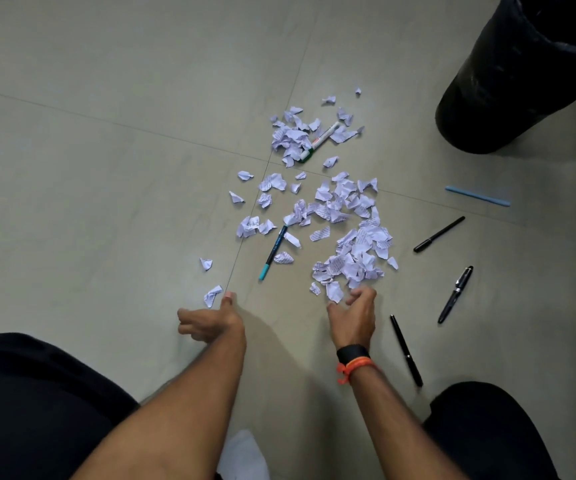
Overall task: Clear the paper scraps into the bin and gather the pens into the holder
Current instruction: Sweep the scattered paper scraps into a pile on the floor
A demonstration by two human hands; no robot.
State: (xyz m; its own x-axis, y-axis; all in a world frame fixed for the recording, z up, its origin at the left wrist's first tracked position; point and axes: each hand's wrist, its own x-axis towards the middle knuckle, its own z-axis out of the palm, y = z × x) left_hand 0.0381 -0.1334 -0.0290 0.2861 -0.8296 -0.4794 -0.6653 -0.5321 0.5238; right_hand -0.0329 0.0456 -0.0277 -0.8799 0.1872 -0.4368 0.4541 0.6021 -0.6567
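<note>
We see the paper scraps (pixel 317 209) strewn over the tiled floor (pixel 106 133) in the middle of the view, in a dense heap at 12 o'clock, a broader one at the centre and stray bits out towards 8 o'clock. A white marker with a green cap (pixel 319 140) lies among the 12 o'clock heap, and a teal-tipped pen (pixel 272 252) lies at the scraps' 7 o'clock edge, its far end under paper.

The right hand (pixel 352 313) hovers at the 5 o'clock edge of the scraps, fingers loosely bent downward with nothing held that we can make out; whether its tips touch paper we cannot tell. The left hand (pixel 210 320) is at 7 o'clock, thumb stretched toward a lone scrap (pixel 213 295), fingers loosely curled, holding nothing.

The other pens lie clear of the scraps: a light blue pen (pixel 477 195) at 3 o'clock, a slim black pen (pixel 439 234) just below it, a black fountain pen (pixel 455 294) at 4 o'clock, and another black pen (pixel 406 350) beside the right wrist.

The black lined bin (pixel 522 81) stands at 2 o'clock, well apart.
</note>
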